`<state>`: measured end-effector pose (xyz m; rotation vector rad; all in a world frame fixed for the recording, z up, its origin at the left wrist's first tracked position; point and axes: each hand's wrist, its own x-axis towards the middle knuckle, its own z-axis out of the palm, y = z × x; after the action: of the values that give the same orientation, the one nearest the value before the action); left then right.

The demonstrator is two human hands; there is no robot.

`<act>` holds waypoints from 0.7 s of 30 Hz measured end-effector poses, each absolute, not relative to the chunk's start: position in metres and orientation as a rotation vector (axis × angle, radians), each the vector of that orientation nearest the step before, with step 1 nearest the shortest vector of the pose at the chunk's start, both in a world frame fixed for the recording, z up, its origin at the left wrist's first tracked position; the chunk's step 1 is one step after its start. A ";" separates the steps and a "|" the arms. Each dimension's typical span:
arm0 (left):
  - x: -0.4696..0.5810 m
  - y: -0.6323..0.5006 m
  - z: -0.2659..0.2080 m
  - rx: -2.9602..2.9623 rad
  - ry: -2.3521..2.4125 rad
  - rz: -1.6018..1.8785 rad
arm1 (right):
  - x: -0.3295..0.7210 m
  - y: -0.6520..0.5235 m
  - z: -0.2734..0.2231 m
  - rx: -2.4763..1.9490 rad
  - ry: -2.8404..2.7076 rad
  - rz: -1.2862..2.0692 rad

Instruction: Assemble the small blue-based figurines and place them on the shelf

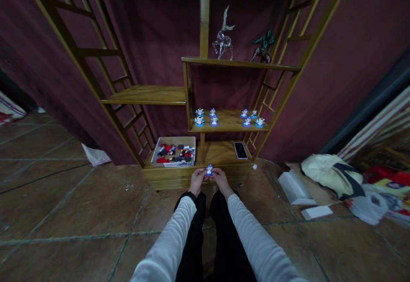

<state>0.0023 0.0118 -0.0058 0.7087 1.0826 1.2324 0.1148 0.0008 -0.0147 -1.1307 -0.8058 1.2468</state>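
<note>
A small purple and white figurine (209, 170) stands upright between my hands, just in front of the lowest shelf. My left hand (198, 179) grips it from the left, fingers closed at its base. From the other side my right hand (221, 177) pinches it too. Similar figurines line the middle shelf in two groups: a purple one (214, 121) and a blue one (199, 121) at the left, another purple one (246, 122) and a blue-based one (259, 122) at the right. A cardboard box (156, 156) at lower left holds several red, black and white pieces.
A phone (240, 150) lies on the bottom shelf (218, 150). Above, a clear deer statue (223, 39) and a dark green figure (264, 46) stand on the upper shelf (243, 63). White packaging (296, 187), a cream bag (331, 173) and a plastic bag (368, 205) lie on the floor at right.
</note>
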 end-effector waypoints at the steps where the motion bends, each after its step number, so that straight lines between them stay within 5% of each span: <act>1: 0.003 0.011 -0.006 0.707 1.083 1.242 | 0.115 0.001 -0.015 -1.129 -0.805 1.246; 21: 0.009 0.004 -0.001 0.853 1.044 1.271 | 0.112 -0.002 -0.005 -1.120 -0.994 1.126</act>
<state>0.0093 0.0043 -0.0012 0.8535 1.0442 1.2707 0.1117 -0.0023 -0.0051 -1.1203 -0.9945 1.1264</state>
